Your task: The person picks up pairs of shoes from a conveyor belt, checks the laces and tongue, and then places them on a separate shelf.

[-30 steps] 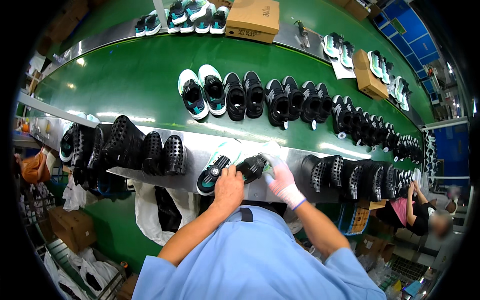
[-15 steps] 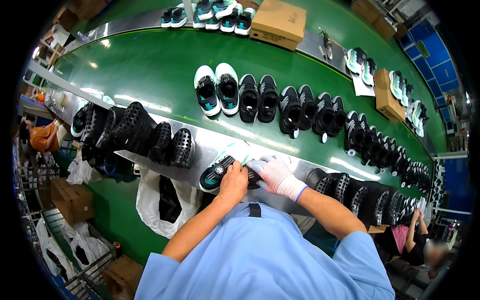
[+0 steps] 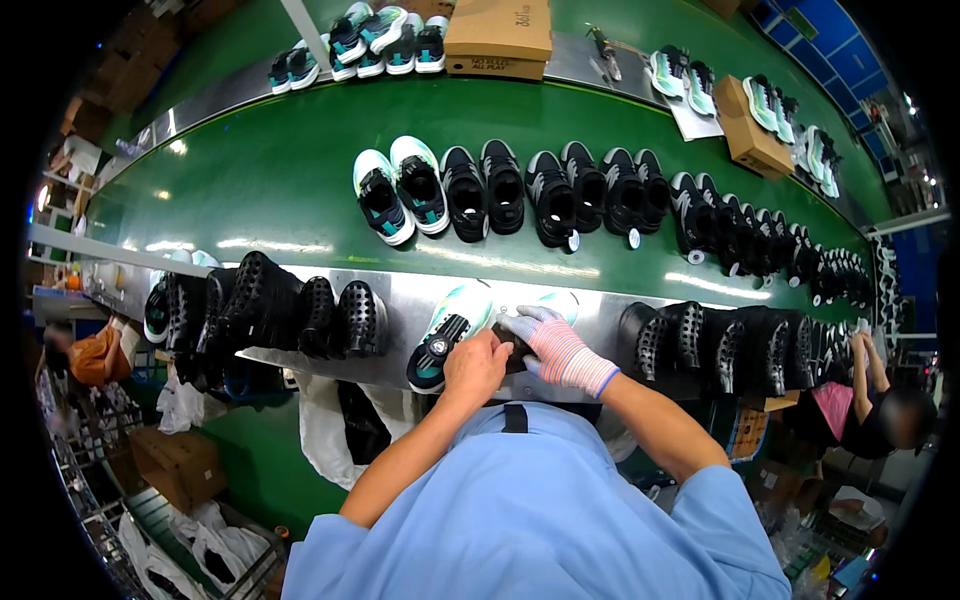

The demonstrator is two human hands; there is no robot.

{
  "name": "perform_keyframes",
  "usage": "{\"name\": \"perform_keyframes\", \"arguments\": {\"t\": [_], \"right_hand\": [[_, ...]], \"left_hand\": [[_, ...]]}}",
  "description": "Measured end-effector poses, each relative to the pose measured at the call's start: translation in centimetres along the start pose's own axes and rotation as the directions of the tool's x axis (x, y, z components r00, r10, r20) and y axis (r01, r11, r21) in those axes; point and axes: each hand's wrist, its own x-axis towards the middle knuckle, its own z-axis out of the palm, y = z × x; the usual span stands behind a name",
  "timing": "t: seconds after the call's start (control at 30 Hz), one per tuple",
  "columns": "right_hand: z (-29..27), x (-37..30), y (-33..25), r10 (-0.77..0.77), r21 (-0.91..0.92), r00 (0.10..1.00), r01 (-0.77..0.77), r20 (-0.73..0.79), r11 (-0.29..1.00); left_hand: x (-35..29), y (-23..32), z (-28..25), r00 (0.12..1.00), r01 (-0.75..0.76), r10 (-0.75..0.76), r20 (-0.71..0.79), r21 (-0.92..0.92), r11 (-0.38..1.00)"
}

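Note:
A mint-and-black sneaker (image 3: 462, 318) lies on the metal ledge, its toe pointing away from me. Just right of it is a second sneaker (image 3: 556, 302), mostly covered by my hands, with its pale toe showing behind the glove. My bare left hand (image 3: 476, 370) has its fingers bent together at the dark collar of this second shoe. In a striped knit glove, my right hand (image 3: 562, 350) grips the same shoe from the right side. What the fingertips pinch inside the collar is hidden.
Black studded shoe forms (image 3: 262, 300) stand left on the ledge, more forms (image 3: 735, 345) at right. Pairs of sneakers (image 3: 480, 190) line the green belt (image 3: 280, 150) ahead. A cardboard box (image 3: 498, 40) sits on the far ledge. A white bag (image 3: 330, 430) hangs below; co-workers are at both sides.
My view has shifted slightly, so the belt and sneakers appear farther left. Both hands stay at the second sneaker, the left fingers now closer to the glove.

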Motion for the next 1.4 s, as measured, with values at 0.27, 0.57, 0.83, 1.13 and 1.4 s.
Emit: {"name": "perform_keyframes", "arguments": {"t": [0.27,0.57,0.83,1.13,1.4], "right_hand": [[2.0,-3.4,-0.3,0.124,0.227,0.954,-0.062,-0.271,0.972],[5.6,-4.1,-3.4,0.230,-0.043,0.895,-0.266,-0.383,0.963],[2.5,-2.5,-3.0,0.463,0.250,0.848,-0.405,-0.258,0.880],[2.8,-2.6,-3.2,0.507,0.229,0.807,-0.454,-0.304,0.861],[1.5,-2.5,-3.1,0.581,0.170,0.791,-0.557,-0.190,0.813]], "left_hand": [[0.7,-1.9,2.6,0.980,0.074,-0.073,0.184,0.002,0.997],[2.5,-3.9,3.7,0.964,-0.027,0.044,0.262,-0.068,0.997],[2.4,-3.0,3.2,0.950,0.083,-0.043,0.309,-0.116,0.990],[1.5,-1.9,2.7,0.954,0.099,-0.051,0.296,-0.151,0.984],[1.7,-1.8,2.8,0.949,0.100,-0.058,0.309,-0.121,0.988]]}}
